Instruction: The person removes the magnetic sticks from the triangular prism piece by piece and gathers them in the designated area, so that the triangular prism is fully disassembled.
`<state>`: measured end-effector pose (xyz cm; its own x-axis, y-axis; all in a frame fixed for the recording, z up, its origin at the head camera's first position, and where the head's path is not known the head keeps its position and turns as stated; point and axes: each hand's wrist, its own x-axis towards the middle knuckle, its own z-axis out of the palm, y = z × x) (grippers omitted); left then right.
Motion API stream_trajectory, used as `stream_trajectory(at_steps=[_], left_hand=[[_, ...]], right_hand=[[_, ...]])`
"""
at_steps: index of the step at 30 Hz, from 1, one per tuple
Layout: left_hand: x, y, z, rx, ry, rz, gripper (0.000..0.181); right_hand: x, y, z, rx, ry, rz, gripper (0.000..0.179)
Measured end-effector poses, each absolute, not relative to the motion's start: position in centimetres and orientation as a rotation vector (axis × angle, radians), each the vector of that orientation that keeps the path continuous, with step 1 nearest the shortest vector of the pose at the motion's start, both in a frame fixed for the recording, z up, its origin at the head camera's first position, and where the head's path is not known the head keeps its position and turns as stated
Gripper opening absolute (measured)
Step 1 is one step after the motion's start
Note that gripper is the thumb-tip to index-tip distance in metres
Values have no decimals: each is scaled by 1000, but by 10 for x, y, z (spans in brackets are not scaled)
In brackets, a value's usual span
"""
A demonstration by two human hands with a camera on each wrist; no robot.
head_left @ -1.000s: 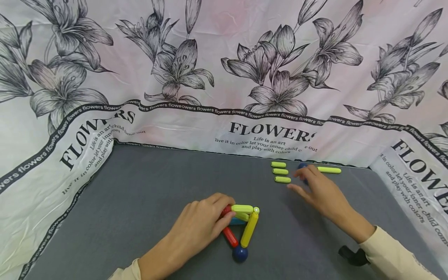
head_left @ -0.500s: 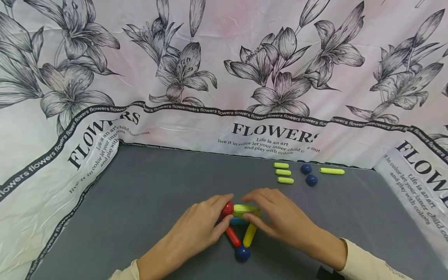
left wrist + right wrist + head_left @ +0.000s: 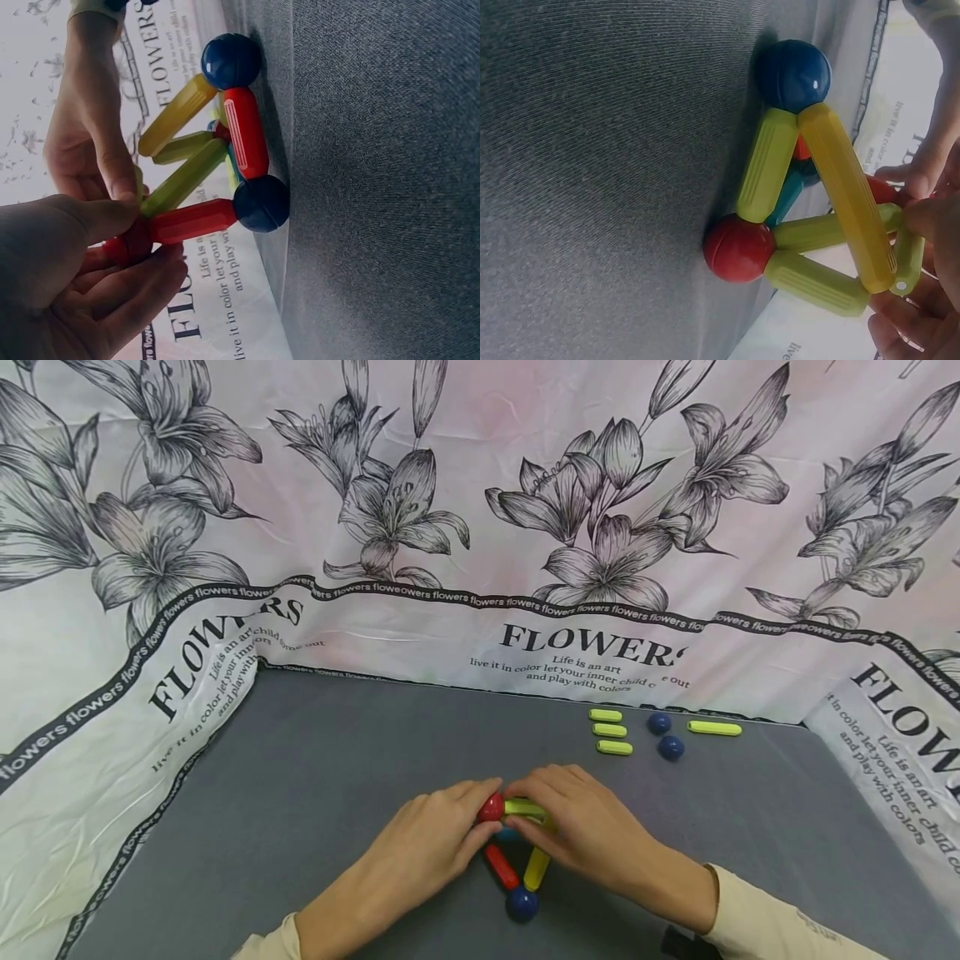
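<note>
1. Red ball (image 3: 491, 807), head view: the left hand (image 3: 427, 839) pinches it; the right hand (image 3: 588, 818) pinches a lime rod (image 3: 522, 807) at its three o'clock.
2. Left wrist: a red rod (image 3: 193, 220) links it to a navy ball (image 3: 261, 203), three o'clock.
3. Right wrist: the yellow rod (image 3: 847, 196) shows no ball at its five-o'clock end; a nudge could swing it loose.

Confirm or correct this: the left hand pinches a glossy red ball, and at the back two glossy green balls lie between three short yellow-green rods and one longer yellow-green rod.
The head view shows that the two glossy balls at the back are dark blue, not green; the rest stands: the left hand pinches the glossy red ball.
</note>
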<state>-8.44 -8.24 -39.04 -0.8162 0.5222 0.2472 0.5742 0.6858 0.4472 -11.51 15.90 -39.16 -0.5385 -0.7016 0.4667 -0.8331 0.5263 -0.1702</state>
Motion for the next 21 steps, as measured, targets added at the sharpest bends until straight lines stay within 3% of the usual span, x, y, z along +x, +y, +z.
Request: stream_trajectory(at_steps=[12, 21], left_hand=[[-84, -83, -390, -905, -2789, -781, 45], [-84, -82, -391, -913, -2781, -785, 44]], right_hand=[[-118, 154, -391, 1291, -2392, 512, 20], [-121, 155, -386, 1276, -2411, 477, 21]])
